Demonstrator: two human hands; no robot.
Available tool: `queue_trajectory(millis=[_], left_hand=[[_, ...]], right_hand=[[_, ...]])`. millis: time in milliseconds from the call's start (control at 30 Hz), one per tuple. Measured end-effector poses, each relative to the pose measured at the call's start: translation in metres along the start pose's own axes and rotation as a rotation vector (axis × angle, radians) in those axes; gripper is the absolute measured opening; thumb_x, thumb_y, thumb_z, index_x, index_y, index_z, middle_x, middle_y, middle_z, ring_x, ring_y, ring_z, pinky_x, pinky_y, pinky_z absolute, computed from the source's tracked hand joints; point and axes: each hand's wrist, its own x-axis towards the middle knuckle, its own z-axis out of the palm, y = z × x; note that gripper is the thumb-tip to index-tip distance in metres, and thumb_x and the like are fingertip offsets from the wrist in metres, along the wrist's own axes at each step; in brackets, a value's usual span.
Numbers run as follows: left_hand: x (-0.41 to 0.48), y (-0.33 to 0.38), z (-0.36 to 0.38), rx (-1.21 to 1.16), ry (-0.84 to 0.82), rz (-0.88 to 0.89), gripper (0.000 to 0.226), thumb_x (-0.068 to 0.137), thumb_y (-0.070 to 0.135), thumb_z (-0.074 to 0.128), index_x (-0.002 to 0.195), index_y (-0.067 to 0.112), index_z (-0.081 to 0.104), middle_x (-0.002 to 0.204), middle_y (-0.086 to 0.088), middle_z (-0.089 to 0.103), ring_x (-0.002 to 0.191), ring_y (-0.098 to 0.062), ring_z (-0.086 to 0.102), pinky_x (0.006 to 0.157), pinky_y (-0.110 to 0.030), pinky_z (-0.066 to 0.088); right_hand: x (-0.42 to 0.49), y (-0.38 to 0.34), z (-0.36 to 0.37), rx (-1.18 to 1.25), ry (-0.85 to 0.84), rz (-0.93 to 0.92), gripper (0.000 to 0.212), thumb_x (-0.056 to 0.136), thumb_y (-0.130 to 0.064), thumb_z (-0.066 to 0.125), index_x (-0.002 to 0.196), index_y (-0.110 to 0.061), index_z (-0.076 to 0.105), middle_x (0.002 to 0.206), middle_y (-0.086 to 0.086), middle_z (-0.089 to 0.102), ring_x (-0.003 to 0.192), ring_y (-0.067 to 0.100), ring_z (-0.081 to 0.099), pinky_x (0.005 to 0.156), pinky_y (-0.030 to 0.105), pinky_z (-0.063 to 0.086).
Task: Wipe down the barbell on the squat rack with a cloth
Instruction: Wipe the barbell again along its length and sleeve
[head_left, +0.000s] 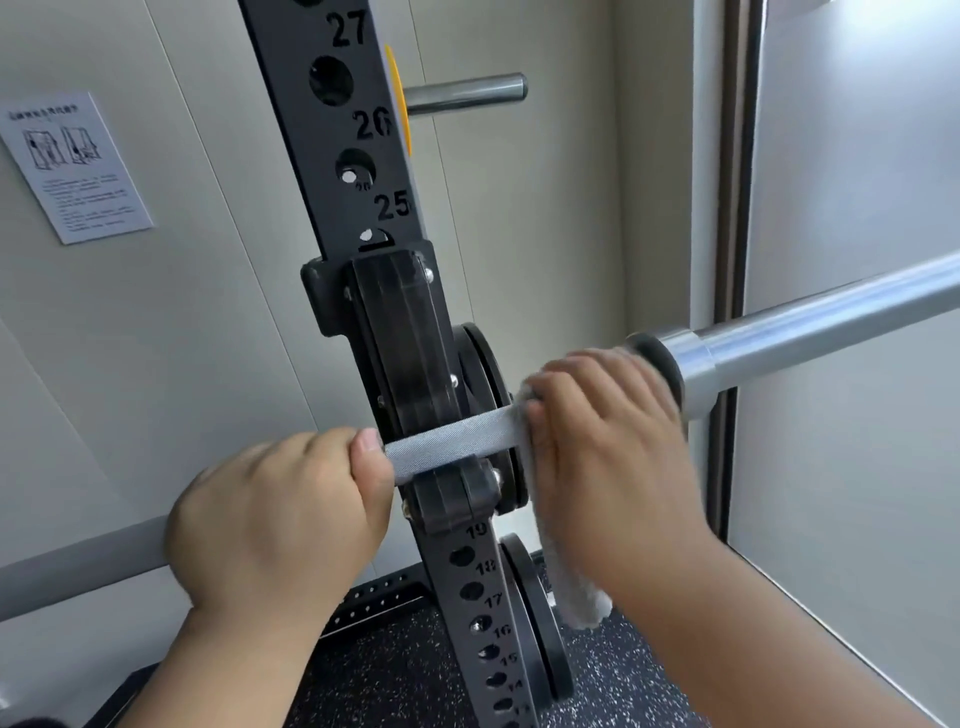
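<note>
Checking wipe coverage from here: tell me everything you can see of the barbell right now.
The barbell is grey metal, resting across the black J-hook on the squat rack upright. Its shaft is knurled at the hook; a thicker, shiny sleeve with a collar runs off to the right. The left hand grips the shaft just left of the hook. The right hand holds a white cloth wrapped round it between hook and collar.

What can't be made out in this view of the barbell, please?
Head view:
Print on the wall notice: too small and blurred.
The barbell under the cloth: covered by the blurred right hand.
Far end of the barbell sleeve: cut off by the right edge.
Numbers on the upright between 25 and 19: hidden by the J-hook.
</note>
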Motion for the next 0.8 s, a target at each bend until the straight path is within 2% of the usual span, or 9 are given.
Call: queue_trajectory(millis=[100, 167, 200, 267, 367, 467, 533, 667, 800], left_hand=[[-0.003, -0.002, 0.003, 0.006, 0.063, 0.035, 0.052, 0.102, 0.031, 0.03, 0.056, 0.016, 0.05, 0.049, -0.007, 0.048, 0.043, -0.035, 0.05, 0.057, -0.029, 0.021], [-0.003, -0.003, 0.004, 0.015, 0.086, 0.046, 0.053, 0.103, 0.031, 0.029, 0.058, 0.016, 0.05, 0.05, -0.007, 0.047, 0.044, -0.035, 0.051, 0.057, -0.029, 0.02], [-0.003, -0.003, 0.004, 0.015, 0.095, 0.049, 0.052, 0.104, 0.031, 0.029, 0.058, 0.016, 0.05, 0.05, -0.007, 0.047, 0.044, -0.035, 0.051, 0.057, -0.029, 0.02], [-0.004, -0.002, 0.005, 0.013, 0.102, 0.051, 0.05, 0.103, 0.031, 0.031, 0.058, 0.016, 0.049, 0.05, -0.007, 0.047, 0.044, -0.035, 0.05, 0.057, -0.029, 0.02], [-0.003, -0.002, 0.004, 0.023, 0.098, 0.035, 0.048, 0.102, 0.03, 0.033, 0.058, 0.017, 0.048, 0.05, -0.008, 0.047, 0.043, -0.035, 0.049, 0.056, -0.03, 0.021], [-0.004, -0.001, 0.003, 0.024, 0.081, 0.022, 0.047, 0.1, 0.03, 0.034, 0.058, 0.016, 0.051, 0.05, -0.008, 0.048, 0.044, -0.036, 0.05, 0.056, -0.03, 0.023], [-0.003, -0.001, 0.002, 0.019, 0.087, 0.043, 0.048, 0.101, 0.03, 0.034, 0.059, 0.015, 0.051, 0.05, -0.008, 0.047, 0.044, -0.036, 0.049, 0.056, -0.03, 0.023], [-0.005, -0.001, 0.003, 0.003, 0.115, 0.051, 0.048, 0.102, 0.03, 0.032, 0.059, 0.017, 0.046, 0.05, -0.007, 0.045, 0.043, -0.035, 0.048, 0.056, -0.029, 0.023], [-0.003, 0.001, 0.003, -0.018, 0.112, 0.032, 0.041, 0.099, 0.029, 0.034, 0.06, 0.021, 0.041, 0.049, -0.007, 0.044, 0.043, -0.035, 0.046, 0.057, -0.029, 0.022]], right_hand=[[-0.02, 0.0, 0.004, 0.039, -0.056, -0.201, 0.046, 0.106, -0.019, 0.041, 0.148, -0.012, 0.059, 0.149, 0.007, 0.061, 0.145, 0.031, 0.05, 0.125, 0.052, 0.033], [-0.022, 0.016, 0.0, -0.054, -0.097, -0.285, 0.055, 0.108, -0.023, 0.026, 0.159, -0.01, 0.043, 0.16, 0.012, 0.05, 0.153, 0.033, 0.039, 0.129, 0.05, 0.026], [-0.02, 0.024, -0.002, -0.121, -0.108, -0.263, 0.056, 0.108, -0.023, 0.029, 0.162, -0.009, 0.037, 0.162, 0.014, 0.047, 0.155, 0.033, 0.036, 0.131, 0.05, 0.022], [-0.014, 0.031, -0.005, -0.232, -0.094, -0.142, 0.058, 0.107, -0.025, 0.04, 0.161, -0.004, 0.037, 0.161, 0.018, 0.048, 0.155, 0.036, 0.035, 0.132, 0.05, 0.018], [-0.011, 0.01, -0.002, -0.172, -0.122, -0.065, 0.066, 0.106, -0.042, 0.039, 0.156, 0.0, 0.043, 0.153, 0.02, 0.053, 0.149, 0.043, 0.041, 0.13, 0.056, 0.019], [-0.015, -0.003, 0.003, -0.104, -0.172, -0.261, 0.063, 0.095, -0.023, 0.053, 0.156, -0.01, 0.048, 0.146, 0.017, 0.057, 0.139, 0.043, 0.048, 0.128, 0.055, 0.022], [-0.01, 0.012, -0.005, -0.151, -0.185, -0.333, 0.061, 0.092, -0.013, 0.051, 0.153, -0.014, 0.052, 0.14, 0.014, 0.061, 0.133, 0.039, 0.054, 0.127, 0.051, 0.025], [-0.008, 0.037, -0.024, -0.267, -0.102, -0.143, 0.039, 0.102, -0.01, 0.046, 0.138, -0.009, 0.062, 0.135, 0.01, 0.066, 0.134, 0.035, 0.058, 0.129, 0.053, 0.024], [-0.019, 0.023, -0.009, -0.279, -0.079, -0.085, 0.05, 0.099, -0.009, 0.059, 0.148, 0.001, 0.053, 0.146, 0.02, 0.059, 0.148, 0.043, 0.045, 0.132, 0.056, 0.012]])
